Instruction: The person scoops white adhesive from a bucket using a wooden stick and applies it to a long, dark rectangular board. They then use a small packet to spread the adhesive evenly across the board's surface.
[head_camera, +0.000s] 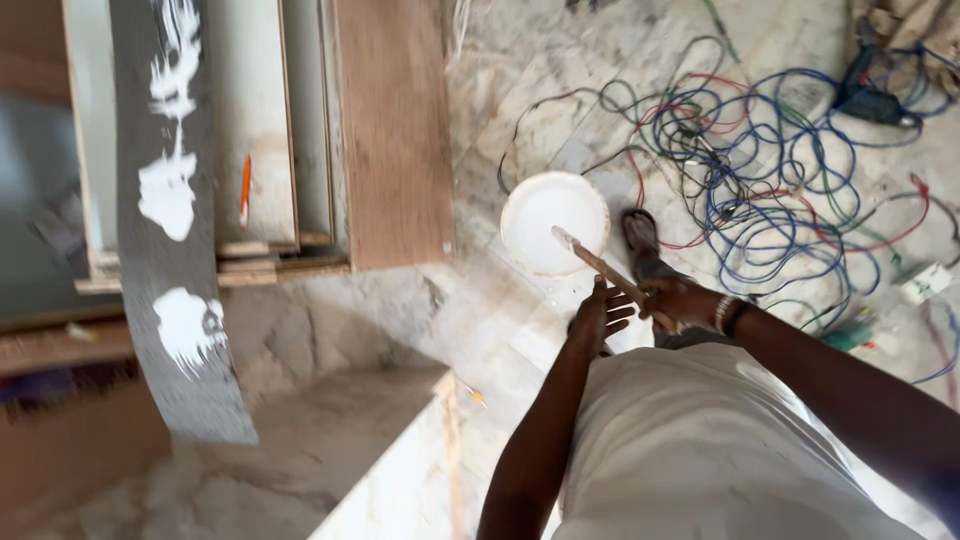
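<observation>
Right hand (680, 300): mine, closed around the near end of a wooden stick (608, 272), with bracelets at the wrist (728, 314). Left hand (600, 316): mine, fingers spread and partly open, fingertips resting against the stick just beside the right hand; whether it truly grips I cannot tell.

Wooden stick: thin, pale brown, slanting up and away from my hands; its far tip is coated white and sits over the near rim of the bucket.

Bucket (554, 222): round, white, seen from above, filled with white paste or paint, standing on the marble floor (480, 130) straight ahead of me.

Foot (640, 238): in a dark sandal, just beside the bucket on its right.

Shirt (720, 450): white, mine, filling the lower part of the view.

Grey strip (175, 230): long, dark grey, lying across the stacked boards at left, carrying three separate white blotches along its length.

Boards (395, 130): several flat panels side by side, some pale, one brown wood grain, their ends overhanging a ledge.

Pencil (245, 190): orange, lying on one pale board, near the grey strip.

Wires (750, 150): a loose tangle of blue, red, black and green cable spread on the floor at right, well apart from the bucket.

Power tool (870, 95): dark, partly hidden at the top right corner among the cable ends; kind unclear.

Marble slab (420, 470): pale, tilted, low at centre.
</observation>
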